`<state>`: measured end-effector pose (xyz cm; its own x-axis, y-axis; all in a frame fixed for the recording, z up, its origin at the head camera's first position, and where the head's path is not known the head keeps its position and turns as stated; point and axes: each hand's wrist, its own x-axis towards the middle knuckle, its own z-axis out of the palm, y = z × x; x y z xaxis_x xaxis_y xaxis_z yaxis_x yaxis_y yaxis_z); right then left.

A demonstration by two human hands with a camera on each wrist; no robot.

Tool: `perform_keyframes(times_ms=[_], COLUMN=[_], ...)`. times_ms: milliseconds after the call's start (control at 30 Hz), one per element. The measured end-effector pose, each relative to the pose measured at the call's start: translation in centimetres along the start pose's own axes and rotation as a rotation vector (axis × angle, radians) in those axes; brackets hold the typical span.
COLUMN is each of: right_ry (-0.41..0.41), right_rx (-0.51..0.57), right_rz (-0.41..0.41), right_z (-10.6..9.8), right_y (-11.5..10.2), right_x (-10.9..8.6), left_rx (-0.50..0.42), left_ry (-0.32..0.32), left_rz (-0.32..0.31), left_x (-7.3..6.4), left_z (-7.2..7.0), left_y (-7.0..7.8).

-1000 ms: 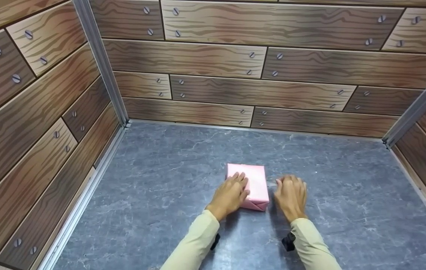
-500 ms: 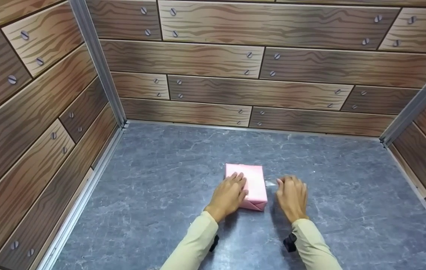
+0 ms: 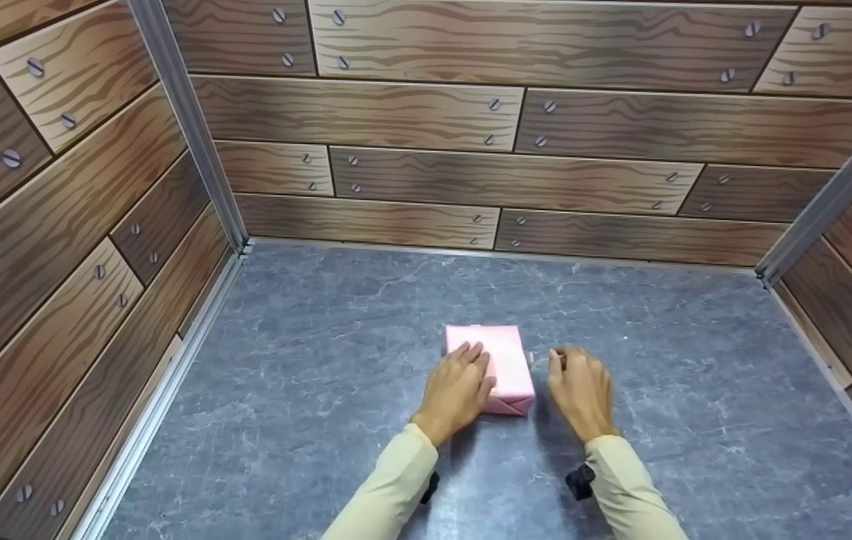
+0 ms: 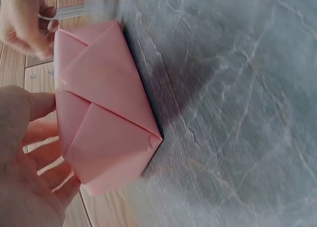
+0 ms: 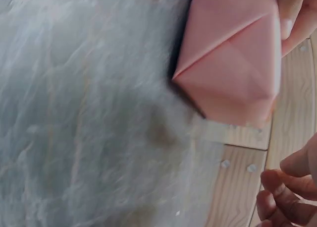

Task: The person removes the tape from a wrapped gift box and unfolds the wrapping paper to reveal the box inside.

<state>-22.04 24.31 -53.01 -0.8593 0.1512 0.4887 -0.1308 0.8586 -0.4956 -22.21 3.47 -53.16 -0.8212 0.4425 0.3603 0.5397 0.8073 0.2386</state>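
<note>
Wood-patterned panels [image 3: 426, 116] line the back and sides of a grey marbled desk [image 3: 306, 360]. Roughly midway between its side edges, well forward of its back edge, lies a pink box [image 3: 510, 361]. The left hand [image 3: 456, 390] rests loosely on top; beside it, the right hand's [image 3: 581, 390] grip pinches a clear strip [image 4: 72, 12].

Head view: left hand [image 3: 454, 391] hides part of the pink-wrapped box's top [image 3: 507, 364]; the clear strip [image 4: 72, 11] at the right hand [image 3: 582, 390] shows too faintly there to identify, its gripped end concealed. Both sleeves [image 3: 385, 484] run off the bottom edge. Right wrist view: box cropped at top, marbled surface [image 5: 74, 113] blurred, right hand cut by right edge.
</note>
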Motion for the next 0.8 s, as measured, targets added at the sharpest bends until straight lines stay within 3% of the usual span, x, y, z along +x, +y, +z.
perform_keyframes(times_ms=[267,467,800], right_ry=[-0.039,-0.083,-0.263], right_rx=[0.070,0.059,0.061], right_rz=[-0.059,-0.118,-0.095], right_z=[-0.1,-0.1,-0.4], right_y=[-1.9,-2.5,-2.7], right_x=[-0.8,-1.6,-1.9], left_rx=[0.098,0.199,0.300], left_ry=[0.131,0.245,0.284], left_rz=[-0.031,-0.036,-0.105], left_x=[0.1,0.5,0.9], left_z=[0.8,1.5,2.4], left_y=[1.1,1.7,2.9])
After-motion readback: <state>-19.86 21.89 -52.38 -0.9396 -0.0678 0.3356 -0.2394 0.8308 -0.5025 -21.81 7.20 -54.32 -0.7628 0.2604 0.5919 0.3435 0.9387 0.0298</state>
